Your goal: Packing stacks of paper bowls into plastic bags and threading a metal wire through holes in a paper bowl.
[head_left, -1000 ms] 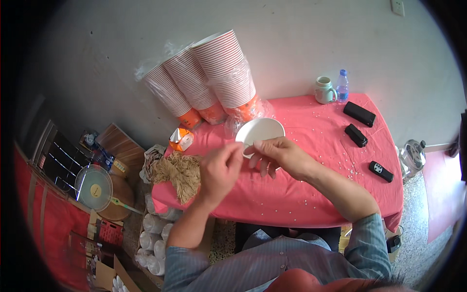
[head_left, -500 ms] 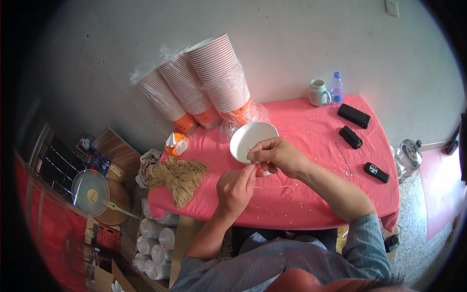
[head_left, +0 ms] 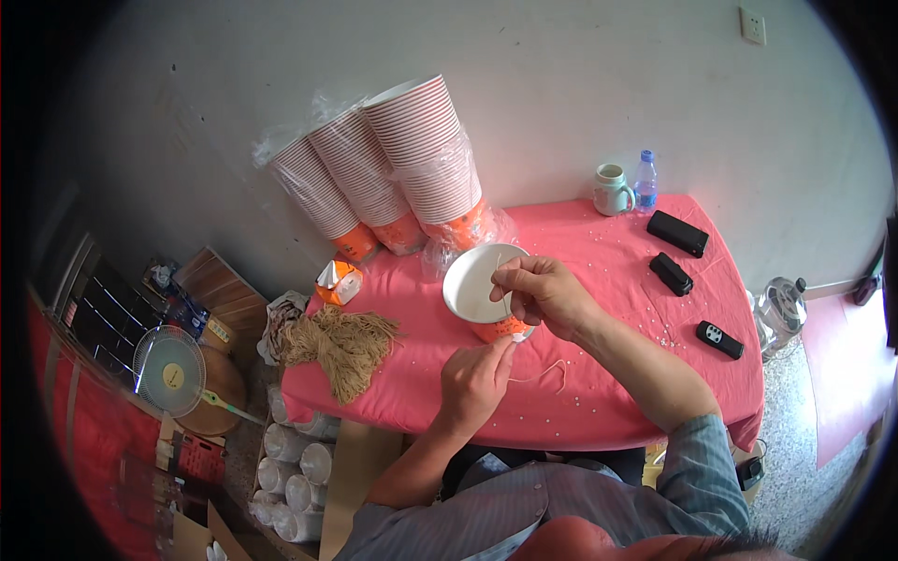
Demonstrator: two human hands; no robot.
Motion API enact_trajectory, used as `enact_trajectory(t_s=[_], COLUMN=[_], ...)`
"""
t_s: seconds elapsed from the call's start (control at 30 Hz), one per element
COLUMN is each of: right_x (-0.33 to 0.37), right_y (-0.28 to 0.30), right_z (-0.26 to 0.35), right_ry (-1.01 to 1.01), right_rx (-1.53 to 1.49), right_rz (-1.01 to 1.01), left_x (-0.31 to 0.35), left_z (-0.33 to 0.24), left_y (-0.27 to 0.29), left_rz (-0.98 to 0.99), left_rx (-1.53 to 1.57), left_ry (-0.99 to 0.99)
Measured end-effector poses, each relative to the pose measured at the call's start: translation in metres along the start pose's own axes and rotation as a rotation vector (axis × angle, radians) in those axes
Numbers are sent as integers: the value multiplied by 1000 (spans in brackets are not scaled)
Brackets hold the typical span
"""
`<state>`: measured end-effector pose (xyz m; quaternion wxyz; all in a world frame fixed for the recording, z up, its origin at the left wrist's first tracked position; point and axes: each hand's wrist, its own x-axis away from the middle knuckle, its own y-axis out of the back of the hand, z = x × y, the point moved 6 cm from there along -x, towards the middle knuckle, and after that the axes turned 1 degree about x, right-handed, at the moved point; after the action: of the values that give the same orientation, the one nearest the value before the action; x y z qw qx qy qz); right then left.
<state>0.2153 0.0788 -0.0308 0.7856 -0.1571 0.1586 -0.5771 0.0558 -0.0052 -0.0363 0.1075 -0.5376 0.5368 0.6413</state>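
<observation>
Paper, cloth and fibre
Matt paper cup; smooth pink tablecloth; rough straw-like string bundle; crinkly glossy plastic wrap.

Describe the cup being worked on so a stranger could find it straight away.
Start at the pink table against the grey wall. Near its middle, in front of the tall wrapped cup stacks, the right hand holds one paper cup tilted, its white inside showing, while the left hand pulls a thin string below it. It is the only loose cup, not stacked or wrapped.
</observation>
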Motion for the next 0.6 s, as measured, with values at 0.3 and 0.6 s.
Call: enact_trajectory(t_s=[0.3, 0.6], right_x=[-4, -1], right_y=[2, -3], right_z=[-11, 4], right_ry=[15, -14], right_rx=[-71, 429], right_rz=[48, 112], left_x=[3, -43], left_z=[-9, 97], left_y=[-1, 25], left_rz=[98, 401], left_rx=[136, -145], left_ry=[-43, -100])
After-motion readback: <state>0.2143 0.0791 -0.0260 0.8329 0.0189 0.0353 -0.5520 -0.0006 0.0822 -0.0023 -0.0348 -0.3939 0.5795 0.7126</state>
